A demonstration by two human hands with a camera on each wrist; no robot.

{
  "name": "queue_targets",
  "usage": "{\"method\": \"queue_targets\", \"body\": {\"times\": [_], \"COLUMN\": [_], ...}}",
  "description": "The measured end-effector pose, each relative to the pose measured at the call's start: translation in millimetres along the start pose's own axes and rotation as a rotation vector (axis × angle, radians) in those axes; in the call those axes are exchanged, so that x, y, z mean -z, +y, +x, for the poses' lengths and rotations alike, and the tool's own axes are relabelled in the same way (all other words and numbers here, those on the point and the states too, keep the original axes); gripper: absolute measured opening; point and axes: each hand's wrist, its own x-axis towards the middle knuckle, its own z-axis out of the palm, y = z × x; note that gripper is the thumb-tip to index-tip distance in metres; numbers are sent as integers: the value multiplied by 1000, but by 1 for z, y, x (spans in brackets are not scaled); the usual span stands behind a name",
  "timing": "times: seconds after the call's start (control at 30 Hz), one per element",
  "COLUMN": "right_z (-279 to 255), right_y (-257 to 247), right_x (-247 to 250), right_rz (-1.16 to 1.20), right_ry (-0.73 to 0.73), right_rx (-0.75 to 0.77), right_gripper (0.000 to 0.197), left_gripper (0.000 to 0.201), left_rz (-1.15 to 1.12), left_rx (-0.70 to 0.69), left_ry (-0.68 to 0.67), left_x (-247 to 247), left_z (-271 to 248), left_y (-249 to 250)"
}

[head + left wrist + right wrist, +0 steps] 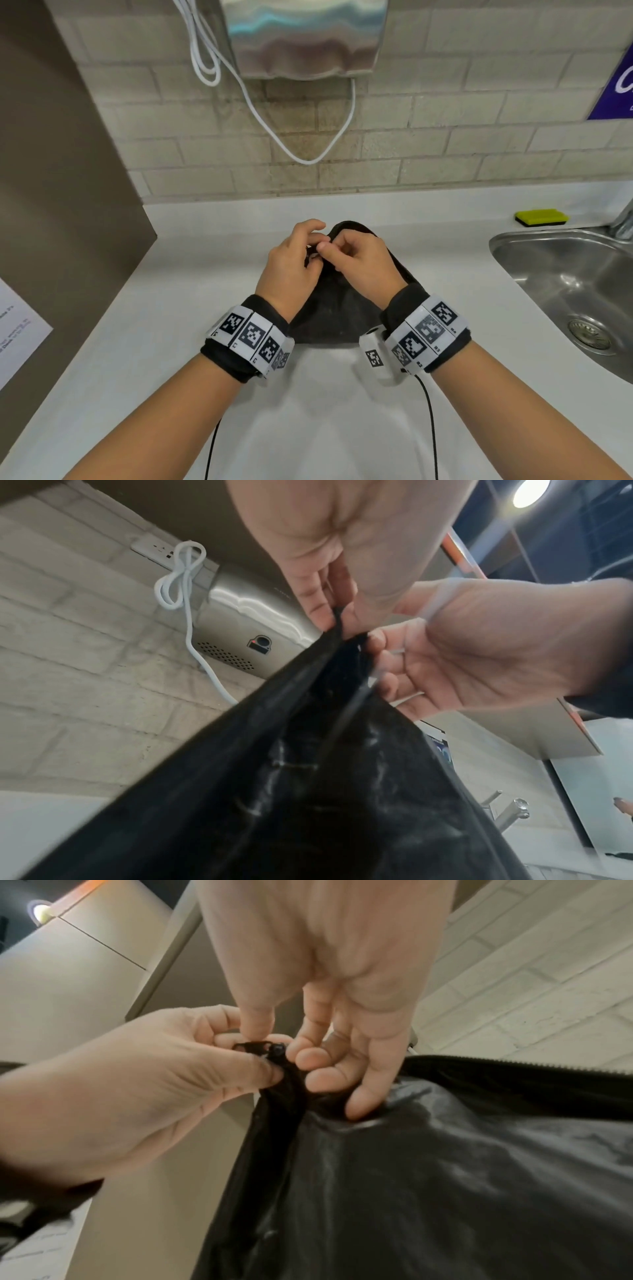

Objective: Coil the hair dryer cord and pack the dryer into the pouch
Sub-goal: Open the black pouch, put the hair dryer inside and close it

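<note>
Apparently the job is nearing its end: the black pouch is lying on the white counter directly in front of the person, at six o'clock from the steel wall dryer, and no hair dryer or cord is showing anywhere outside it. Whether the dryer is sitting inside I cannot tell, since nothing of the pouch's inside is showing; judging by the bulk, it probably is. Both hands are meeting at the pouch's far corner. The left hand is pinching the gathered fabric at that corner between thumb and curled fingers, and the right hand is curling its thumb and forefinger onto the small black zipper pull, its other fingers resting loosely bent on the fabric. Zipper teeth are running away along the pouch's top edge at three o'clock in the right wrist view; whether that stretch is closed I cannot say. So what is left, I would judge, is working the zip.

Around them, pale brick tiling is backing the counter. A white cable is hanging in a loop under the wall dryer. At two o'clock from the pouch a yellow-green sponge is sitting near the steel sink. A printed sheet is showing at nine o'clock.
</note>
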Motion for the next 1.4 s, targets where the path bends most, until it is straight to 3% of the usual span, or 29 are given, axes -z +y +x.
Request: {"method": "queue_targets", "body": {"times": [0.23, 0.3, 0.47, 0.7, 0.9, 1.03, 1.1, 1.17, 1.27, 1.4], "right_z": [3, 5, 3, 7, 22, 20, 18, 16, 12, 9], "right_y": [-3, -2, -2, -4, 25, 32, 25, 19, 16, 19], "right_x": [1, 4, 4, 2, 25, 37, 34, 31, 31, 36], "right_rz": [32, 45, 114, 125, 198, 128, 102, 60, 11, -45], "right_ry": [-114, -169, -271, -112, 210, 249, 284, 303, 289, 266], "right_rx": [-140, -130, -56, -22, -238, -147, -80, -25, 38, 53], "right_gripper": [24, 18, 26, 36, 39, 38, 39, 39, 38, 38], "left_gripper": [52, 46, 26, 20, 20, 36, 44, 38, 41, 28], "left_rz": [31, 70, 116, 90, 1, 58, 58, 72, 170, 243], "left_rx": [-166, -213, -246, -269, -184, -55, 60, 151, 145, 65], "left_ry": [23, 38, 66, 72, 152, 25, -100, -250, -411, -354], "left_x": [-2, -2, 4, 10, 26, 26, 20, 13, 6, 1], "left_z": [-4, -4, 0, 11, 22, 26, 30, 35, 39, 43], "left_y": [-8, -12, -17, -12, -17, -16, -9, 0, 11, 14]}}
